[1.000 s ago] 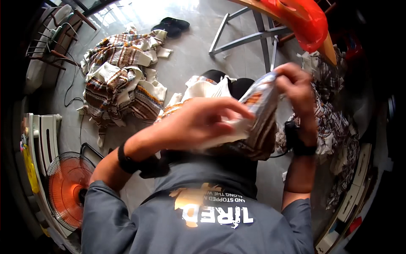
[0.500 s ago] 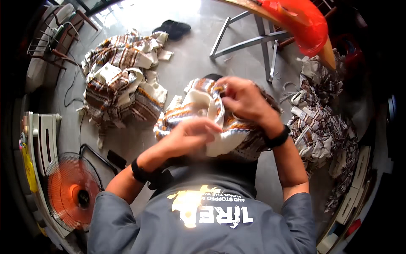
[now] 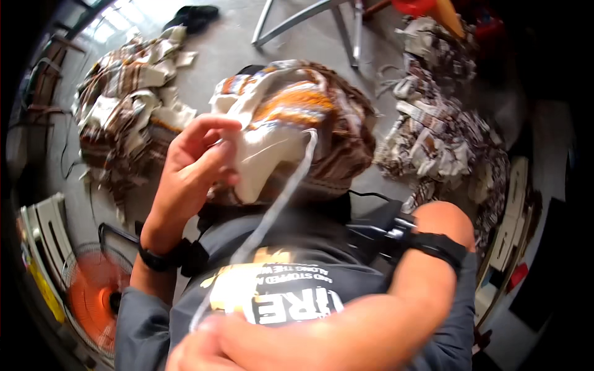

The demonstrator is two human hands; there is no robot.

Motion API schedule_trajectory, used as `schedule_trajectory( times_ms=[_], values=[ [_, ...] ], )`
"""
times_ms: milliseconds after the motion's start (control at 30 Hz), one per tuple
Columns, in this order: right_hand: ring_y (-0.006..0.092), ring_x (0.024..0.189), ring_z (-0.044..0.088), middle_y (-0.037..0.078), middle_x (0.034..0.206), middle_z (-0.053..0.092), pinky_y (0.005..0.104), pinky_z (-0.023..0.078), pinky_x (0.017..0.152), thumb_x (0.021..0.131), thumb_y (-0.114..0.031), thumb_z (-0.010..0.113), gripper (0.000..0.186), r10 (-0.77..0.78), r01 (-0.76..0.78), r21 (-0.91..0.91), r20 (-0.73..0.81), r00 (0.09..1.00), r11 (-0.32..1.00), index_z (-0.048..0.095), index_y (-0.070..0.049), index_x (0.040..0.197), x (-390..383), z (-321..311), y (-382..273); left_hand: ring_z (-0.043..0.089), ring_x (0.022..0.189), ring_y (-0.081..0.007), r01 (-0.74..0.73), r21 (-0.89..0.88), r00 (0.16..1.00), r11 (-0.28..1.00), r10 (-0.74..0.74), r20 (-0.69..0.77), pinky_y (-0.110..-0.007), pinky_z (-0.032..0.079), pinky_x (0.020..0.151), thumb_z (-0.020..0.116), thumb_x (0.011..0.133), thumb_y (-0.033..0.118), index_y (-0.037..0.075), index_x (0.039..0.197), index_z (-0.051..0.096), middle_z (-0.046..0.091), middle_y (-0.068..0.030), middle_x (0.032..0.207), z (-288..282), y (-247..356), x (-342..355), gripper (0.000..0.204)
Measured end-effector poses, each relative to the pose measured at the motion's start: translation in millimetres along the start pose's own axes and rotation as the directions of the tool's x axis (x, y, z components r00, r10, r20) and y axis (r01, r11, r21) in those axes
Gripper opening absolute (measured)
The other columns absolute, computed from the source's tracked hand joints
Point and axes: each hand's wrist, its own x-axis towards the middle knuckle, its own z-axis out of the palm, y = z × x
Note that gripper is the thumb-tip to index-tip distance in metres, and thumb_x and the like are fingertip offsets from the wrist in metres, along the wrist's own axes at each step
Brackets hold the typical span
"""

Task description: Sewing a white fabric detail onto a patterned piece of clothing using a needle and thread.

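A striped knit garment (image 3: 297,105) in white, orange, grey and brown lies bunched over my lap. At its near left, my left hand (image 3: 197,157) pinches a white knit band (image 3: 263,151). From the garment, a pale strand of yarn (image 3: 281,201), blurred by motion, stretches down across my shirt. Its lower end runs into my right hand (image 3: 207,346), closed low in front of my body at the bottom of the view. The right fingers are partly hidden, with that forearm crossing from the right.
Similar striped knits (image 3: 133,105) are heaped on the floor to the left, and another pile (image 3: 433,136) sits to the right. An orange fan (image 3: 93,297) stands at lower left. Ahead are a grey metal stand (image 3: 309,21) and a black slipper-like item (image 3: 192,18).
My right hand has left the garment and swung down toward my body, drawing a strand out. My left hand now pinches the white band. The view has shifted as well.
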Motion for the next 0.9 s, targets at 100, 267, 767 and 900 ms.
schedule_trajectory(
  times_ms=[100, 267, 767, 900],
  values=[
    [0.0153, 0.046, 0.052, 0.003, 0.061, 0.058, 0.0259, 0.045, 0.043, 0.071, -0.05, 0.085, 0.053, 0.188, -0.222, -0.156, -0.205, 0.961, 0.963, 0.065, -0.002, 0.076, -1, -5, -11, 0.066, 0.088, -0.0087, 0.015, 0.031, 1.0, 0.999, -0.015, 0.007, -0.024, 0.057, 0.073, 0.069, 0.095, 0.004, 0.004, 0.132, 0.061, 0.069, -0.0053, 0.108, -11, -6, -6, 0.037],
    [0.0142, 0.049, 0.049, 0.004, 0.065, 0.056, 0.0243, 0.041, 0.044, 0.078, -0.054, 0.082, 0.054, 0.447, -0.449, 0.017, 0.075, 0.891, 0.893, 0.07, -0.001, 0.086, -11, -55, -12, 0.067, 0.09, -0.0095, 0.015, -0.001, 0.998, 1.0, -0.015, -0.06, -0.026, 0.059, 0.074, 0.063, 0.095, 0.0, 0.004, 0.13, 0.063, 0.071, -0.0057, 0.11, -10, -13, -5, 0.035],
    [0.0061, 0.055, 0.046, -0.002, 0.071, 0.05, 0.0182, 0.035, 0.044, 0.092, -0.039, 0.073, 0.022, 0.187, -0.174, 0.082, -0.188, 0.964, 0.981, 0.074, -0.018, 0.101, 10, -33, 8, 0.065, 0.106, -0.0118, 0.003, -0.072, 0.999, 0.997, -0.006, -0.044, -0.029, 0.06, 0.088, 0.06, 0.099, 0.0, 0.004, 0.132, 0.064, 0.066, -0.0042, 0.121, -15, -11, 2, 0.034],
    [0.0056, 0.056, 0.045, -0.002, 0.071, 0.052, 0.0184, 0.035, 0.043, 0.092, -0.046, 0.073, 0.046, 0.127, -0.1, 0.171, -0.149, 0.981, 0.98, 0.069, -0.031, 0.136, 4, -34, 10, 0.067, 0.097, -0.0104, -0.024, -0.001, 1.0, 1.0, 0.024, -0.013, -0.027, 0.061, 0.08, 0.061, 0.101, 0.004, 0.008, 0.13, 0.067, 0.067, -0.0038, 0.119, -10, -14, 4, 0.03]
  ],
)
